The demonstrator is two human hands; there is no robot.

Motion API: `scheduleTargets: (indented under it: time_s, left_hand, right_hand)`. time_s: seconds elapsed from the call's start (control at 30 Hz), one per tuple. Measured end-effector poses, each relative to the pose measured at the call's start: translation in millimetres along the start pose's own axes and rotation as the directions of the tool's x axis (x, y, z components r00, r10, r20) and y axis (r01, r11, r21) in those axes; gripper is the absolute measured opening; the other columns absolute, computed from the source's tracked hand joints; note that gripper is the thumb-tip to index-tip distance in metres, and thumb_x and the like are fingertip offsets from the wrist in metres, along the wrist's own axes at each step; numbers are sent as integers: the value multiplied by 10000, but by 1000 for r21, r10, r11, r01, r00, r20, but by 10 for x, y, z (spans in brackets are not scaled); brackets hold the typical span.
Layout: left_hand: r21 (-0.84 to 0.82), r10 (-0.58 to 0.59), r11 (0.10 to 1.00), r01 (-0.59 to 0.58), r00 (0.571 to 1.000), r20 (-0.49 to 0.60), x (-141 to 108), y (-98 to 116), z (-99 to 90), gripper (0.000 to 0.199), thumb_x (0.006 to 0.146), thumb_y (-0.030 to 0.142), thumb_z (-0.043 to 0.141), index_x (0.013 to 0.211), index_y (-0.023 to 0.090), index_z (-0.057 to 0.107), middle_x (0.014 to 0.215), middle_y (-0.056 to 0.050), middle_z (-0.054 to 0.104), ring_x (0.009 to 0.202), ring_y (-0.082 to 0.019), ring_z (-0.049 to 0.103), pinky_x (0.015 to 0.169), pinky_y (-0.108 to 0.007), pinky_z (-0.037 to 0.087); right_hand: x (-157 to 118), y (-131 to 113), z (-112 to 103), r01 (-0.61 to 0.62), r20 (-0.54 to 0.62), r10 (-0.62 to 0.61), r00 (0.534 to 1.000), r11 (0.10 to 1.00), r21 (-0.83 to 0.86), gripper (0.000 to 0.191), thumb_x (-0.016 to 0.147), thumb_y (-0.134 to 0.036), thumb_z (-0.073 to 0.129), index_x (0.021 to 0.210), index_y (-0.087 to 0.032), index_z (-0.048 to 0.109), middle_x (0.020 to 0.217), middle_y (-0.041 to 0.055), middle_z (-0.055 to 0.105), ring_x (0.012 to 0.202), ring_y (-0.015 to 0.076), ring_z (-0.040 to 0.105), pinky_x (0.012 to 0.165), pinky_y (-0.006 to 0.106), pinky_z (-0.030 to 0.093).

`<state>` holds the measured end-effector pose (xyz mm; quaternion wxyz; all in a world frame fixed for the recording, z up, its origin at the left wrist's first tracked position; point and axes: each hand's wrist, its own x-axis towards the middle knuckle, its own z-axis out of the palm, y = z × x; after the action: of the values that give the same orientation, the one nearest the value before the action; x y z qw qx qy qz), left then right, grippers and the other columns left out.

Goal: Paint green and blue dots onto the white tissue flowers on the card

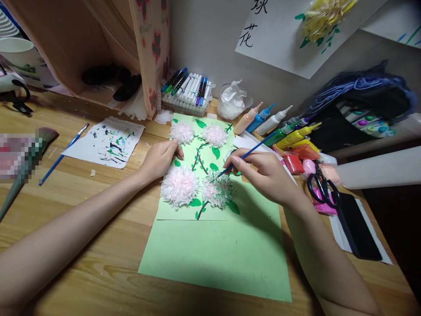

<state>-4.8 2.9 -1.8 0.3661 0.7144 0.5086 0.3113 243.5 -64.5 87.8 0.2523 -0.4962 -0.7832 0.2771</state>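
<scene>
My right hand (255, 171) pinches a thin blue paintbrush (251, 151), its tip touching the lower right paper flower (219, 188), which is speckled with green. My left hand (161, 158) rests at the left edge of a light green sheet (207, 215), fingers curled; whether it pinches the edge cannot be made out. Three more pale pink flowers, one of them at the lower left (180, 186), stand on this sheet among painted green leaves and dark stems. A larger green sheet (217, 259) lies underneath. Partly behind my right hand is a small round dish.
A paint-stained tissue (108, 142) and a second blue brush (64, 153) lie left. Behind are markers (189, 90), a plastic cup of tissue (232, 101) and paint bottles (259, 118). Black scissors (324, 188) and a black phone (357, 228) lie right.
</scene>
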Motion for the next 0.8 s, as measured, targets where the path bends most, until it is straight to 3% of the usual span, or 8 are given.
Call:
scheduleTargets:
  time_s: [0.13,0.33,0.53,0.73,0.8]
  left_hand:
    - [4,-1,1000,1,1000,-2,0,10,-4,531,990,453,291,683,199,642,770,-44,724,738,-186,622,730,-291,444]
    - [-19,-9,1000,9,1000,0,-2,19,-3,510,986,438,300,688,200,638,768,-47,720,740,-187,619,735,-298,440]
    - [-20,-20,1000,20,1000,2,-8,40,-6,498,978,427,300,681,208,634,770,-47,721,742,-190,617,738,-304,441]
    - [-4,-11,1000,11,1000,-3,-9,37,-7,506,986,427,297,684,209,641,765,-40,722,740,-188,624,732,-296,448]
    - [1,-5,1000,5,1000,-8,-9,36,-5,509,987,430,301,682,209,642,761,-40,721,738,-189,627,730,-294,451]
  right_hand:
    - [-18,20,-48,-14,-48,15,999,1000,22,407,989,-453,457,806,-198,715,854,53,729,723,164,667,675,279,499]
    - [-7,-39,1,75,91,-73,993,997,-20,414,996,-406,458,759,-174,706,820,56,731,736,156,675,711,268,489]
    - [-31,-9,-103,20,-49,-19,999,1000,8,397,991,-430,464,778,-197,705,826,47,718,721,158,663,689,279,500]
    - [-14,-72,7,141,138,-135,981,990,-31,347,998,-357,456,814,-193,699,786,41,724,707,152,665,683,265,494]
    - [-10,-57,6,147,126,-138,982,987,-62,331,997,-339,457,826,-189,697,796,42,728,712,153,665,685,267,490]
